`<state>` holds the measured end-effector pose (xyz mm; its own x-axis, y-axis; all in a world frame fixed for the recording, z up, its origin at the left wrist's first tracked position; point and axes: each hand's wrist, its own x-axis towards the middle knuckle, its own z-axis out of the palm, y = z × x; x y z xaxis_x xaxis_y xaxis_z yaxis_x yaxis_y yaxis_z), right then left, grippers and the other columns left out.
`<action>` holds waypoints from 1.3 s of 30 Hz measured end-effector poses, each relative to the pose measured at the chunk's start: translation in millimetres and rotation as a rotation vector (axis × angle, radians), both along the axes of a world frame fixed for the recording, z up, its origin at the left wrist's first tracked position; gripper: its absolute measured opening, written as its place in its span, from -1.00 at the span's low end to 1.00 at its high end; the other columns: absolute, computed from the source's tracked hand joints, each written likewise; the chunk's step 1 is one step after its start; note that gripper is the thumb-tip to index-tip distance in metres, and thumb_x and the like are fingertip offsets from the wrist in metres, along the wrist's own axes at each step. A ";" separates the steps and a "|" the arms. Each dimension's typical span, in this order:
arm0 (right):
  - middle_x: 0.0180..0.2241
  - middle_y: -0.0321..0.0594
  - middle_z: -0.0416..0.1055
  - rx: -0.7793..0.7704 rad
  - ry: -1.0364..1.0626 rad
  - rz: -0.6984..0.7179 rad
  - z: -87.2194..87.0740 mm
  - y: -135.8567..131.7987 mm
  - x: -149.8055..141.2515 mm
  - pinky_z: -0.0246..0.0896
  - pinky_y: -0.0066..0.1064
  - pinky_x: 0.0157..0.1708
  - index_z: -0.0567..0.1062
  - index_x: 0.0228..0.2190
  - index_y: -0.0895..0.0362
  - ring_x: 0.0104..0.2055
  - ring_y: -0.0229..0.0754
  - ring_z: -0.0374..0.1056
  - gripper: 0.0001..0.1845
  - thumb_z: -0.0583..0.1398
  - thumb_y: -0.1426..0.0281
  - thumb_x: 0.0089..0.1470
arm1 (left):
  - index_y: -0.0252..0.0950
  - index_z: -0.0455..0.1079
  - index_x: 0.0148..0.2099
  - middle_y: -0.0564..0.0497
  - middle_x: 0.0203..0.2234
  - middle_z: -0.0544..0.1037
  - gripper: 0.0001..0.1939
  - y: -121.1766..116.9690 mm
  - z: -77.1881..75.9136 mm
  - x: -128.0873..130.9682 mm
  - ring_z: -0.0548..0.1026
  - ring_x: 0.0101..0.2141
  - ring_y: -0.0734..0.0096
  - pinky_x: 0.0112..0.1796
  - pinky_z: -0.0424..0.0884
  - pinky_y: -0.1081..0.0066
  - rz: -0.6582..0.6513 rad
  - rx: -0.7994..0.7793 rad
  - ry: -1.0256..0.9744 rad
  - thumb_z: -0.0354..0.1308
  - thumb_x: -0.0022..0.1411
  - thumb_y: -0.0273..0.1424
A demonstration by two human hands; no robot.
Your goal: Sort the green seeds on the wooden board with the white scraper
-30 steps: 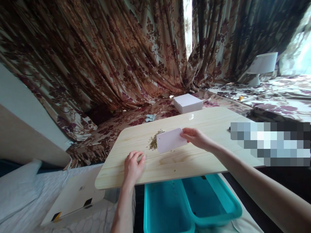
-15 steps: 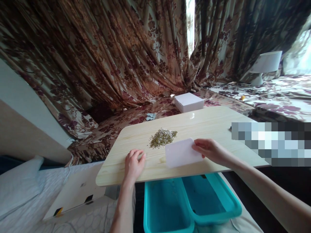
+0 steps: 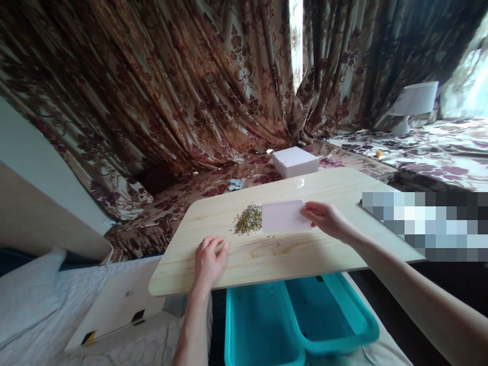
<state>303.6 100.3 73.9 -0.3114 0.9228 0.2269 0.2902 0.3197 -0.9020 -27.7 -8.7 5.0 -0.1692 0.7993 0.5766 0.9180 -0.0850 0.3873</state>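
Observation:
A thin white card [image 3: 286, 216] with rounded corners is pinched at its right edge by my right hand [image 3: 322, 216]. Its left edge meets a heap of small green and whitish grains [image 3: 248, 219], perhaps beans or seeds, and covers the heap's right side. A few stray grains lie just below the card. My left hand [image 3: 210, 256] rests on the pale wood-grain table [image 3: 335, 254], left of and nearer than the heap. Its fingers lie loosely on the surface with the thumb apart, and nothing shows in it.
Two turquoise bins [image 3: 263, 325] stand side by side under the table's front edge. Behind the table are a white box [image 3: 295, 161] and a folded grey cloth [image 3: 235, 184]. A pale panel [image 3: 118, 300] lies on the bed at left. A blurred-out patch covers the table's right end.
My right hand has pushed the card away from me, up against the heap's right side, which it now hides. A few grains show below it. My left hand has stayed in place.

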 end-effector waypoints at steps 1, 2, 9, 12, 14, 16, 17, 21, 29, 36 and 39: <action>-0.60 -0.32 0.32 0.001 -0.007 0.015 -1.8 1.1 -2.8 0.20 -0.46 -0.58 0.38 -0.55 0.13 -0.57 -0.31 0.23 -0.75 0.13 0.19 -0.08 | -0.22 0.46 -0.22 -0.05 -0.24 0.47 -0.75 0.0 -0.1 -0.1 0.45 -0.17 0.23 -0.08 0.36 0.24 0.001 -0.001 0.000 0.02 0.21 -0.22; -0.60 -0.32 0.31 0.005 -0.014 0.027 -3.4 2.0 -5.1 0.21 -0.46 -0.57 0.38 -0.55 0.13 -0.57 -0.31 0.23 -0.75 0.12 0.20 -0.07 | -0.22 0.46 -0.22 -0.05 -0.24 0.47 -0.75 0.1 -0.2 -0.3 0.45 -0.17 0.22 -0.08 0.36 0.24 0.002 -0.002 -0.001 0.03 0.21 -0.22; -0.60 -0.33 0.31 0.016 -0.050 0.077 -10.9 12.6 -11.0 0.22 -0.46 -0.55 0.39 -0.55 0.14 -0.55 -0.31 0.24 -0.78 0.10 0.25 -0.04 | -0.21 0.45 -0.22 -0.05 -0.24 0.47 -0.75 0.1 -0.5 0.2 0.45 -0.17 0.21 -0.07 0.36 0.22 0.013 -0.003 -0.003 0.02 0.20 -0.22; -0.61 -0.34 0.29 -0.021 -0.054 0.103 -10.4 17.8 -14.2 0.21 -0.46 -0.55 0.38 -0.56 0.14 -0.55 -0.31 0.24 -0.78 0.11 0.26 -0.05 | -0.20 0.45 -0.22 -0.05 -0.24 0.47 -0.75 0.4 -0.6 0.2 0.44 -0.17 0.21 -0.06 0.35 0.22 0.013 -0.003 -0.001 0.02 0.20 -0.22; -0.62 -0.35 0.28 -0.066 -0.049 0.124 -8.2 19.8 -17.0 0.19 -0.46 -0.55 0.39 -0.56 0.15 -0.57 -0.32 0.22 -0.79 0.12 0.26 -0.07 | -0.20 0.45 -0.22 -0.06 -0.24 0.46 -0.75 0.6 -0.9 0.0 0.44 -0.16 0.21 -0.06 0.35 0.22 0.014 -0.003 0.001 0.02 0.21 -0.21; -0.62 -0.35 0.29 -0.098 -0.049 0.152 -5.2 21.1 -19.2 0.17 -0.46 -0.56 0.40 -0.55 0.15 -0.58 -0.34 0.21 -0.79 0.14 0.25 -0.09 | -0.20 0.45 -0.21 -0.06 -0.23 0.46 -0.74 0.6 -1.4 -0.4 0.44 -0.16 0.21 -0.05 0.35 0.22 0.016 -0.004 0.003 0.02 0.21 -0.21; -0.62 -0.35 0.29 -0.108 -0.052 0.170 -3.5 21.7 -19.9 0.16 -0.47 -0.56 0.40 -0.55 0.16 -0.58 -0.34 0.21 -0.79 0.15 0.25 -0.10 | -0.20 0.45 -0.21 -0.06 -0.23 0.46 -0.74 0.6 -1.6 -0.6 0.44 -0.16 0.21 -0.05 0.35 0.22 0.016 -0.004 0.005 0.02 0.21 -0.21; -0.60 -0.34 0.32 -0.144 -0.074 0.274 2.2 25.4 -19.6 0.16 -0.48 -0.54 0.42 -0.55 0.17 -0.55 -0.34 0.22 -0.78 0.17 0.25 -0.11 | -0.20 0.45 -0.21 -0.05 -0.23 0.46 -0.74 0.4 -1.9 -1.1 0.45 -0.17 0.21 -0.06 0.36 0.23 0.010 -0.008 0.010 0.02 0.20 -0.20; -0.57 -0.33 0.35 -0.226 -0.194 0.491 11.5 33.7 -8.2 0.19 -0.49 -0.54 0.48 -0.54 0.19 -0.50 -0.32 0.26 -0.83 0.19 0.32 -0.15 | -0.21 0.45 -0.21 -0.06 -0.23 0.47 -0.73 0.5 -2.0 -1.5 0.45 -0.17 0.21 -0.07 0.36 0.24 0.004 -0.010 0.023 0.01 0.21 -0.18; -0.58 -0.32 0.32 -0.271 -0.319 0.552 28.5 16.1 19.0 0.16 -0.46 -0.50 0.46 -0.56 0.18 -0.51 -0.32 0.23 -0.87 0.14 0.40 -0.13 | -0.19 0.45 -0.22 -0.06 -0.24 0.47 -0.74 0.5 -1.4 -0.6 0.45 -0.16 0.19 -0.05 0.35 0.23 0.007 -0.004 0.021 0.02 0.20 -0.20; -0.60 -0.33 0.29 -0.270 -0.276 0.555 31.0 4.2 37.9 0.14 -0.46 -0.50 0.44 -0.58 0.17 -0.53 -0.32 0.20 -0.85 0.16 0.36 -0.10 | -0.19 0.45 -0.23 -0.06 -0.24 0.47 -0.75 0.4 -1.6 -0.1 0.45 -0.16 0.19 -0.06 0.36 0.23 0.014 0.001 0.018 0.02 0.19 -0.20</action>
